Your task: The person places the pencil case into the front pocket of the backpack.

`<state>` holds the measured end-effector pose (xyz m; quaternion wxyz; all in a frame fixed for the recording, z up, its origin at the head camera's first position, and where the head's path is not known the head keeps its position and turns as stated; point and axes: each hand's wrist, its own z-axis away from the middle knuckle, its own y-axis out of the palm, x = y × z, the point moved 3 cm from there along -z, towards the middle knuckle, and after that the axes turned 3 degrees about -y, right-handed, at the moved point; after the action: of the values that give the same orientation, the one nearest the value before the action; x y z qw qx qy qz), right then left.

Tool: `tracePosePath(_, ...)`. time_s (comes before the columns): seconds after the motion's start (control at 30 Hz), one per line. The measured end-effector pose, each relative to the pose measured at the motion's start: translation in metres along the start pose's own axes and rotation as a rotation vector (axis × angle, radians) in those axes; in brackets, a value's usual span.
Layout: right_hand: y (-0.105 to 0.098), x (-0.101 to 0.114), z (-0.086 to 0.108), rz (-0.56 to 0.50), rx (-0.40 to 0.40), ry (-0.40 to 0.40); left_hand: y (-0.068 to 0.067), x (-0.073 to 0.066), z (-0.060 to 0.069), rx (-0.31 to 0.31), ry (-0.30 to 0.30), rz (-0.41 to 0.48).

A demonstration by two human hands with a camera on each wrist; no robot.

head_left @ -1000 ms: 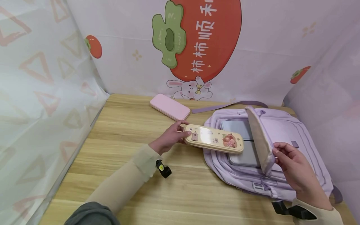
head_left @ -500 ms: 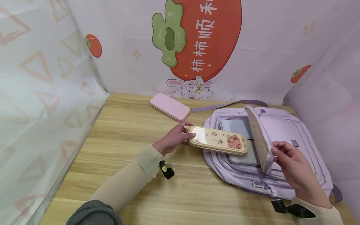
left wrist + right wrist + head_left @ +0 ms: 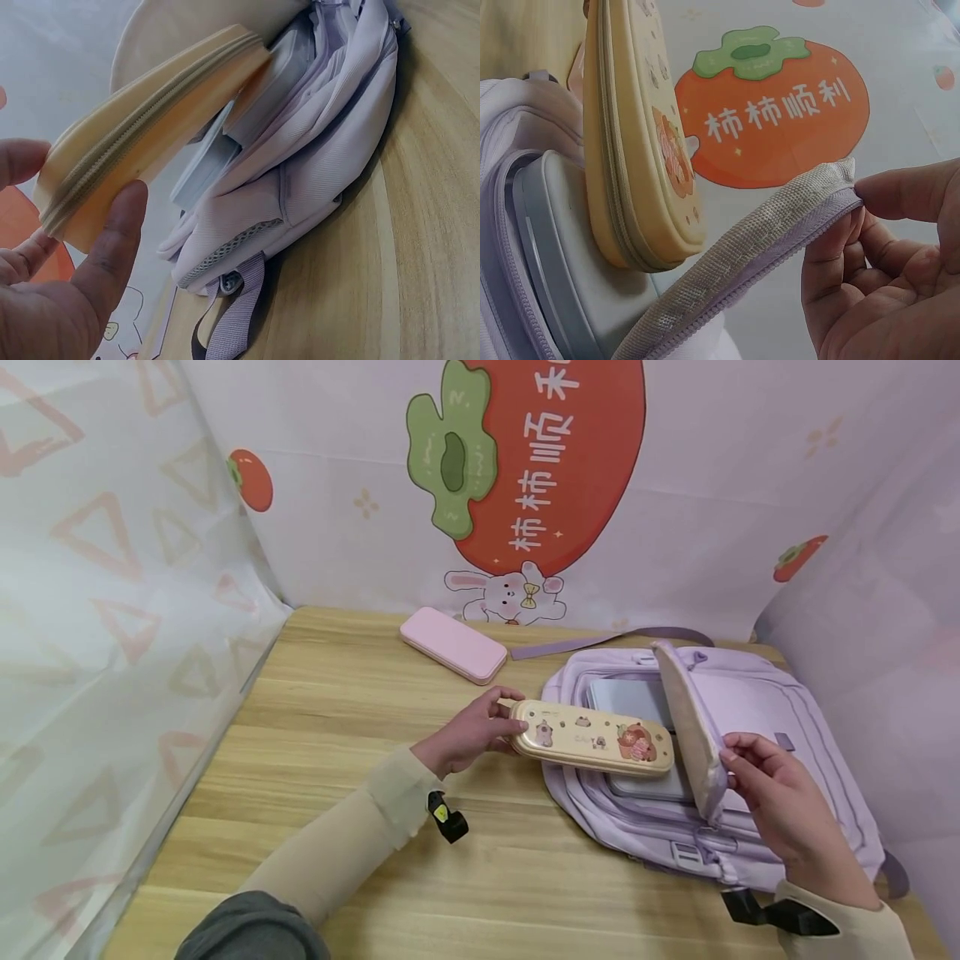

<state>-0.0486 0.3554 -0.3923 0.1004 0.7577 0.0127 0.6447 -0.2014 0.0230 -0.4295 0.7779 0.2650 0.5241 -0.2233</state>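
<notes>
My left hand [image 3: 480, 731] pinches the left end of a yellow zippered pencil case [image 3: 592, 739] printed with cartoon animals and fruit. Its far end hangs over the open pocket of a lavender backpack [image 3: 772, 693], which lies flat on the table. Between thumb and fingertips, my right hand [image 3: 787, 797] holds up the edge of the backpack's flap [image 3: 693, 735]. Light blue-grey flat cases [image 3: 577, 240] lie inside the pocket, partly hidden by the yellow case. The left wrist view shows the thumb and fingers [image 3: 112, 247] on either side of the yellow case's zipper.
A pink case [image 3: 453, 645] lies on the wooden table [image 3: 345, 693] behind my left hand. Near the back edge a purple strap [image 3: 570, 647] trails from the backpack. White printed cloth [image 3: 322, 527] hangs behind the table and at both sides.
The yellow pencil case has moved a little right, further over the open pocket, with my left hand. My right hand still holds the flap up in nearly the same place.
</notes>
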Motion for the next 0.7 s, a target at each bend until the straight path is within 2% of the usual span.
tracePosePath(0.3,0.001,0.0,0.0,-0.001,0.001,-0.006,0.007,-0.001,-0.002,0.034,-0.015,-0.022)
tracePosePath(0.5,0.003,0.001,-0.001,0.016,-0.008,0.014,0.014,0.002,-0.006,0.025,-0.042,-0.011)
tracePosePath(0.7,0.007,0.002,-0.003,0.01,0.002,0.006,0.02,0.006,-0.009,0.007,-0.027,-0.005)
